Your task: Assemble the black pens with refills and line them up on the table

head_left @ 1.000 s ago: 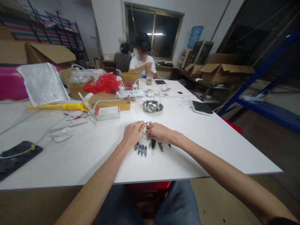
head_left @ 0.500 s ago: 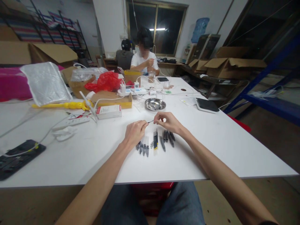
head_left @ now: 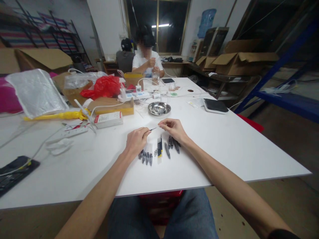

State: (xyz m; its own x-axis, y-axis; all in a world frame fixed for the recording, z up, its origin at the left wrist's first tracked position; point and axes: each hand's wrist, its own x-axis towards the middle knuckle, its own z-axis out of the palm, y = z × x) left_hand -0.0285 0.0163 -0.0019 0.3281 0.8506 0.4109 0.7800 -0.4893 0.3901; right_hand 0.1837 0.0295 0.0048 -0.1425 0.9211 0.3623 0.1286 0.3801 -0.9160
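Note:
My left hand (head_left: 136, 140) is closed round a thin dark pen refill (head_left: 153, 128), whose tip points right. Just beyond that tip, my right hand (head_left: 172, 128) pinches something too small to name. Below the hands on the white table (head_left: 199, 159) lie clear pen barrels with dark ends (head_left: 147, 156), several dark refills with yellow ends (head_left: 159, 147), and a few small grey parts (head_left: 156, 152). Dark grey pen barrels (head_left: 167, 150) lie partly beneath my right hand.
A shiny metal dish (head_left: 159, 109) stands beyond my hands. To the left are a white box (head_left: 109, 119), a power strip (head_left: 133, 96) with cables, and a red bag (head_left: 107, 87). A black-topped device (head_left: 215, 106) lies right. Across the table sits a person (head_left: 147, 63).
The whole view has shifted, so table and hands appear further left. My right hand's fingers are now slightly apart from the refill tip, much as before, with little other motion.

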